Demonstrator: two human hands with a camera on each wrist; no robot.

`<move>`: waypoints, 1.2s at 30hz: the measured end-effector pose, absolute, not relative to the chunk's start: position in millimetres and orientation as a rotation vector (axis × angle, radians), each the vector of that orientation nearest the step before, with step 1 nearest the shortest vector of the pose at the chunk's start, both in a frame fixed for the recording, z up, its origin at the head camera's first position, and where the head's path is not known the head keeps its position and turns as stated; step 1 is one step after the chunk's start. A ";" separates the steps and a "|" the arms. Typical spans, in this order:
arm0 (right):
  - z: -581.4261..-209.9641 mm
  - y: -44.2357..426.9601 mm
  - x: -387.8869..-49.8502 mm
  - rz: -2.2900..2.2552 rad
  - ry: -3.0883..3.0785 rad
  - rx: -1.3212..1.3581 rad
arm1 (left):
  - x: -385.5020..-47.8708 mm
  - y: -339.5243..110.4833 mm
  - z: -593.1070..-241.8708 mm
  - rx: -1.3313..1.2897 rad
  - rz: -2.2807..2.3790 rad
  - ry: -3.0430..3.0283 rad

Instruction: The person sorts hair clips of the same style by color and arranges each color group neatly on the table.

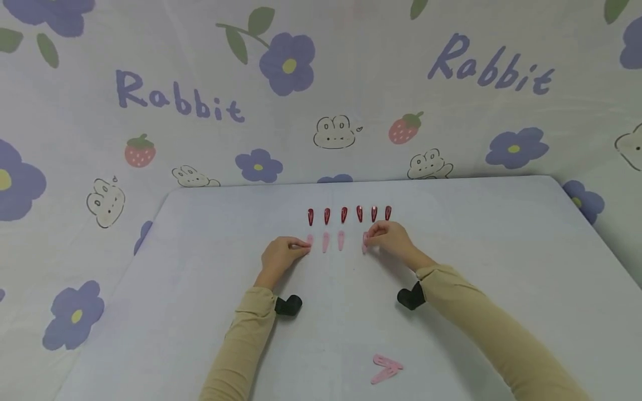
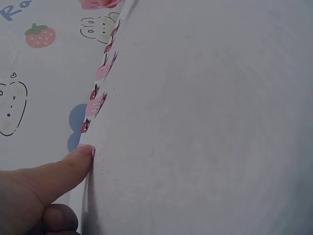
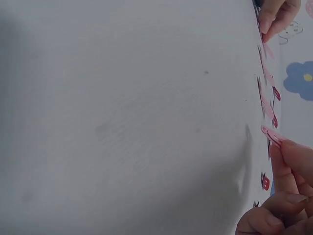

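My left hand (image 1: 282, 258) pinches the leftmost pink hair clip (image 1: 310, 240) at its edge, thumb and forefinger together; the fingertips cover part of it. To its right, two more pink hair clips lie on the table, the nearer being this clip (image 1: 325, 242), then another clip (image 1: 341, 240). My right hand (image 1: 393, 240) holds a pink hair clip (image 3: 272, 135) between thumb and forefinger, its narrow end pointing toward me in the head view. In the right wrist view the held clip appears just above the tabletop. Behind the pink clips runs a row of several dark red hair clips (image 1: 344, 215).
Two pink hair clips (image 1: 386, 368) lie crossed in a V near the front of the white table (image 1: 175, 334). A black wrist camera (image 1: 289, 305) sits on the left wrist, another camera (image 1: 411, 296) on the right. Patterned rabbit cloth (image 1: 351, 67) hangs behind the table.
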State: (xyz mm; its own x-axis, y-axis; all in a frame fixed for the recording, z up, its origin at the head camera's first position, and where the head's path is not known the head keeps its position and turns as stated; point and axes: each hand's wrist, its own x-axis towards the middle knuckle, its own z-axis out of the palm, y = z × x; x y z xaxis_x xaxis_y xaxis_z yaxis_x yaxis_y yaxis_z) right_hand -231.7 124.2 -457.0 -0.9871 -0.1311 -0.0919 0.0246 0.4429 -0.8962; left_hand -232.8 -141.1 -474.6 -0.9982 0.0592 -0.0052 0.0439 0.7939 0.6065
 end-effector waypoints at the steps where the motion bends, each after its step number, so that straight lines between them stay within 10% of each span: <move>1: -457.1 122.0 -234.5 -1.580 2.546 -0.098 | -233.1 -141.2 -474.8 0.081 1.000 2.954; 36: -471.8 110.9 -241.5 -1.392 2.776 0.023 | -232.5 -140.7 -474.9 0.056 0.990 2.945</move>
